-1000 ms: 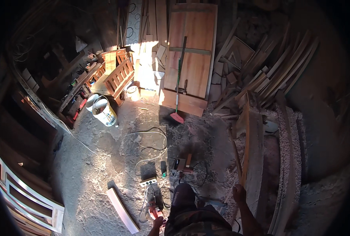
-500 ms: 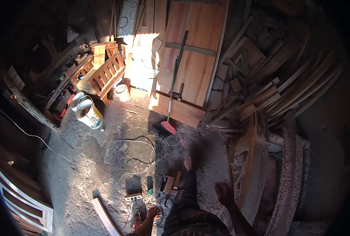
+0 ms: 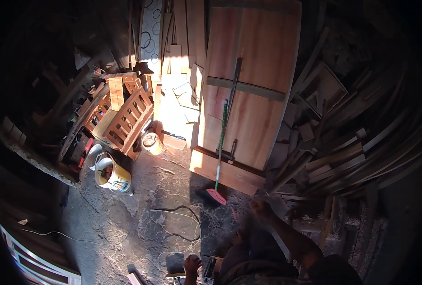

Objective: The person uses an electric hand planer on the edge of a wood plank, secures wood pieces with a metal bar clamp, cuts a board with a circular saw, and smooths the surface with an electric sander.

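Pink-headed, green-and-white-poled broom [image 3: 216, 195] ahead; R hand [image 3: 263, 210] nearest, L hand [image 3: 192, 266] low; both dim, can't tell fingers' state. Prob. approach step; grab'd need R fingers open.

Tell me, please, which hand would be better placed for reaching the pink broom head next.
Probably the right: the right hand is extended farther forward and appears nearer the pink broom head. The left hand is lower in the view, farther from it.

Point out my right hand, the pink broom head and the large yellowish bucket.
Right hand [image 3: 263, 210]: head view, middle of hand.
Pink broom head [image 3: 216, 196]: head view, its middle.
Large yellowish bucket [image 3: 121, 182]: head view, outer wall.
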Demonstrator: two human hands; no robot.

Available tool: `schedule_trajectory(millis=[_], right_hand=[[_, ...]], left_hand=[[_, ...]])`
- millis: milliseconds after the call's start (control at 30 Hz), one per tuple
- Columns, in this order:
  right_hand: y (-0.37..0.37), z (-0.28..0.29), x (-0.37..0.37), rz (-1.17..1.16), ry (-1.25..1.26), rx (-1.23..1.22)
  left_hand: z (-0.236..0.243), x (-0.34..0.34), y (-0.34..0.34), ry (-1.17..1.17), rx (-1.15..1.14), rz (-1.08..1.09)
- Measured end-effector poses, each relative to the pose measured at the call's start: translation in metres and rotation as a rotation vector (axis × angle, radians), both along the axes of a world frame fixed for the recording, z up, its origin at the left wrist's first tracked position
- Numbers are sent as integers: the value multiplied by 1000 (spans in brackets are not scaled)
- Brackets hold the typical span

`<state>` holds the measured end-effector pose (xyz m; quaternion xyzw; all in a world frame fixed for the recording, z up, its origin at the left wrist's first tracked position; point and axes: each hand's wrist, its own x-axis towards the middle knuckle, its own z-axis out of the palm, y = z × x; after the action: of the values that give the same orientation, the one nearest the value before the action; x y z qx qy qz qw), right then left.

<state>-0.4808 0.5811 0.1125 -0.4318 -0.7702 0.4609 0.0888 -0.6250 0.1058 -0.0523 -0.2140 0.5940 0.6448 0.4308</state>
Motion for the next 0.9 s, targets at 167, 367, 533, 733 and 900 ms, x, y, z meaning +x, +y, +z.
schedule_trajectory(millis=[167, 367, 533, 733, 900], right_hand=[[101, -46, -125, -30, 95, -315], [261, -81, -288, -226, 143, -647], [386, -164, -384, -312, -21, -451], [409, -204, -484, -408, -127, -458], [415, -225, -493, -44, -288, 101]], left_hand=[[6, 14, -12, 208, -116, -21], [16, 38, 27, -257, -242, 250], [32, -22, 121, -281, -318, 204], [59, -70, 182, -269, -411, 273], [67, -104, 220, -271, -409, 273]])
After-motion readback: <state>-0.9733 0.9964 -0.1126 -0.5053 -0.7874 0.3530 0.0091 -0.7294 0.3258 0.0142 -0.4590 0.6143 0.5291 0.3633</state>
